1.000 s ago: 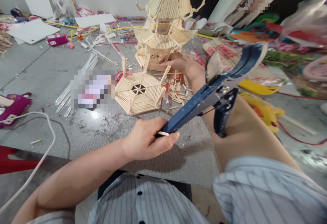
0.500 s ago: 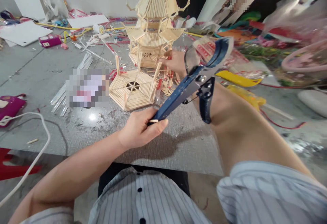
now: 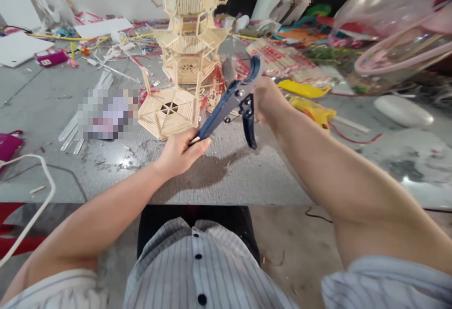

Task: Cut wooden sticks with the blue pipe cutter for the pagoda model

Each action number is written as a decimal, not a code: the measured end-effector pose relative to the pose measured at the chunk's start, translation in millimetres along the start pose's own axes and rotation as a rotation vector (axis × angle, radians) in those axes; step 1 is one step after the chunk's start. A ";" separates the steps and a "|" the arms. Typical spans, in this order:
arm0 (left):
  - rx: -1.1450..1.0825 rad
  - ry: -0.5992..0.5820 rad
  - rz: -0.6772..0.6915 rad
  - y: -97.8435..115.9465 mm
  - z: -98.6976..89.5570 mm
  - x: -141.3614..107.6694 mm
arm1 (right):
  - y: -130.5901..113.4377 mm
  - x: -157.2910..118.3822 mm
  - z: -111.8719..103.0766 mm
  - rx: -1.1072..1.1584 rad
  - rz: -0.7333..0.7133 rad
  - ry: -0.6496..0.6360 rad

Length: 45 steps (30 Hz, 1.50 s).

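Observation:
My left hand is closed round the lower end of a blue pipe cutter. A short pale stick end shows at its thumb. The cutter slants up to the right, its curved jaw at the top and a short blue handle hanging down. My right hand is just behind the cutter, blurred, its fingers hidden. To the left of the tool lies a hexagonal stick platform with upright posts. Behind it stands a pagoda model made of thin wooden sticks.
Clear plastic strips and a partly blurred-out flat item lie on the left of the grey table. A white cable crosses the left edge. On the right are a yellow strip, a white rounded object and a pink basket.
My right hand has drawn back from beside the pagoda's base to behind the cutter. My left hand keeps its hold. The whole view has shifted, so things appear farther left.

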State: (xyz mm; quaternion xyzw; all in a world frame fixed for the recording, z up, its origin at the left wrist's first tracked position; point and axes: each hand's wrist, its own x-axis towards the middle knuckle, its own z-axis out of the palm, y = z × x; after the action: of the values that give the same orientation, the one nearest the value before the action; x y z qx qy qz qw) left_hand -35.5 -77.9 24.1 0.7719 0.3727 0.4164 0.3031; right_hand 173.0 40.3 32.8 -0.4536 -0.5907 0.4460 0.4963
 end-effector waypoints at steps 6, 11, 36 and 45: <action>-0.067 0.043 -0.108 -4.5 0.2 0.9 | 4.2 -32.1 3.1 0.328 0.218 -0.219; -0.154 0.044 -0.172 -7.1 -0.1 0.7 | 6.2 -45.3 1.7 0.441 0.194 -0.520; 0.015 -0.121 -0.035 -13.8 10.0 3.2 | -7.5 -77.8 29.0 0.644 0.264 -0.576; 0.064 -0.145 -0.087 -8.4 5.5 4.8 | -2.8 -74.7 28.8 0.641 0.250 -0.499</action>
State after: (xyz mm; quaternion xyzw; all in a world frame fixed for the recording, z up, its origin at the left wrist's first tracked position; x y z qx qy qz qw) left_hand -31.6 -70.4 17.0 0.7924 0.3960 0.3339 0.3222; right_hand 151.4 -35.5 18.8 -0.2227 -0.4647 0.7600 0.3960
